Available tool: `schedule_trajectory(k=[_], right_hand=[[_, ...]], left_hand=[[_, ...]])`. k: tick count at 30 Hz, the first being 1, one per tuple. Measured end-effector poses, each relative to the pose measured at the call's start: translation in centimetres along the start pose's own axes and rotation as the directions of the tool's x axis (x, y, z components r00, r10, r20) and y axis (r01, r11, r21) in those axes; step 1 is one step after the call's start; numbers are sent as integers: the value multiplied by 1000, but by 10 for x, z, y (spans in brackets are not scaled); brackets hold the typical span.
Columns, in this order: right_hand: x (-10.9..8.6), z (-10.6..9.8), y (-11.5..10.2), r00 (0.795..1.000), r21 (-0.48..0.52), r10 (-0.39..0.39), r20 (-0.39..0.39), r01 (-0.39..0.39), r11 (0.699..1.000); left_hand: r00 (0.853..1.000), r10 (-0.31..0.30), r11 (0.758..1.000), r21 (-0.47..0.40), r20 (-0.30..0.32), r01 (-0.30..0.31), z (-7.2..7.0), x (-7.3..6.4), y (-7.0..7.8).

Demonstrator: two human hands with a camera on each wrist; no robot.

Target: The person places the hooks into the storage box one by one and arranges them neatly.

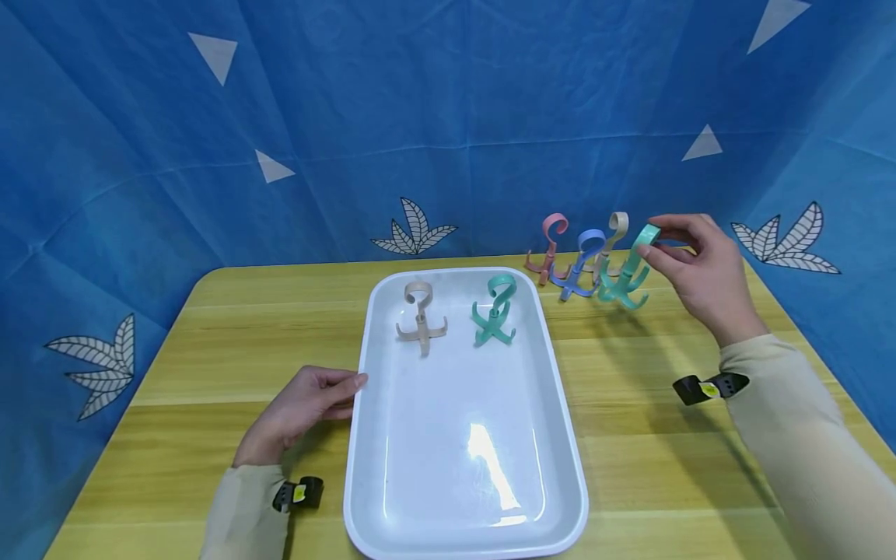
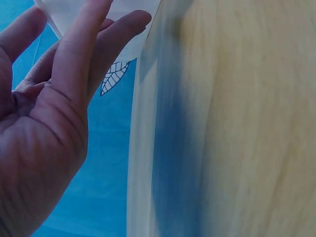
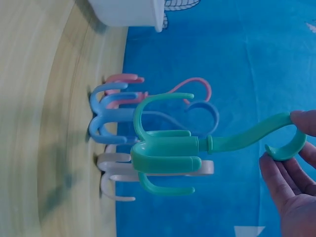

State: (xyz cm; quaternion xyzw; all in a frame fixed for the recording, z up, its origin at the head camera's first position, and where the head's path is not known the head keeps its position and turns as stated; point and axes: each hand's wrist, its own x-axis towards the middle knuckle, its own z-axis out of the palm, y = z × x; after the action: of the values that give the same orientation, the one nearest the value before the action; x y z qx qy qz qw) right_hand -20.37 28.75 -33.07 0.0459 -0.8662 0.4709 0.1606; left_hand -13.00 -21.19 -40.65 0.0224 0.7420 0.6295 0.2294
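Observation:
My right hand point(image 1: 707, 268) pinches the curled top of a green multi-prong hanging hook point(image 1: 626, 272) between thumb and fingers. In the right wrist view this green hook point(image 3: 170, 150) is held off the table, its prongs in front of other hooks. On the left, my left hand point(image 1: 311, 404) holds the left rim of a white tray point(image 1: 462, 435), with a fingertip over the edge. In the left wrist view part of the tray point(image 2: 133, 47) shows behind the fingers. A beige hook point(image 1: 421, 330) and another green hook point(image 1: 494, 319) stand inside the tray's far end.
Right of the tray's far end stand a pink hook point(image 1: 549, 253), a blue hook point(image 1: 577, 268) and a second beige hook point(image 1: 616, 233), close together. The wooden table point(image 1: 280, 311) ends at a blue patterned cloth point(image 1: 455, 101) behind it.

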Motion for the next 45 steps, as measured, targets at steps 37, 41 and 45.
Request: schedule_trajectory(k=[37,41,45], right_hand=[[-40,3,-73,949,173,-308,73,292,941],[-43,6,-80,934,171,-343,99,324,931],[-46,11,-84,921,181,-369,126,344,921]], left_hand=[[1000,-5,1000,24,-4,5,1,1,0],[1000,0,1000,19,6,0,0,0,0],[1000,0,1000,15,9,0,0,0,0]])
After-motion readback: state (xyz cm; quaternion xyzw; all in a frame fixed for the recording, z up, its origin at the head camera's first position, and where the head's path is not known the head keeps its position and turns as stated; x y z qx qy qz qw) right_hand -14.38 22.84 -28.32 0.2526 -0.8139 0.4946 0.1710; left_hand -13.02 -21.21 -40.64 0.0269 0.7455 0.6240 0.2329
